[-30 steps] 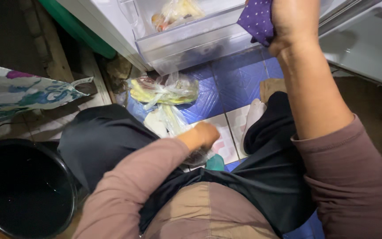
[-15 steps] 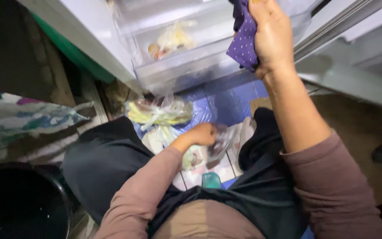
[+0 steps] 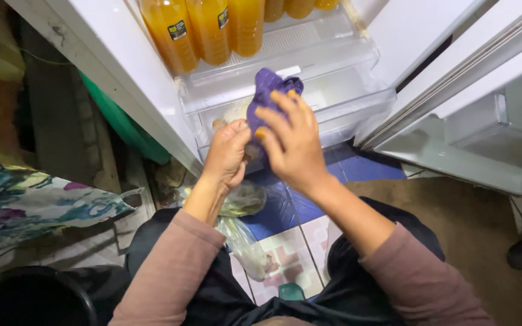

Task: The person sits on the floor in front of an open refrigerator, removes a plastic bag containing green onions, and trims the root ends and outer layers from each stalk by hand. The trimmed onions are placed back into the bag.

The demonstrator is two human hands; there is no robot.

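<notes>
Patterned blue floor tiles lie below an open white fridge.

Both arms wear long, dusty mauve-brown sleeves of soft knit, pushed up so the forearms are bare below them. The left hand and right hand are bare, with no rings or watch showing; some right fingertips look stained yellow. The legs are covered in loose black cloth.
</notes>
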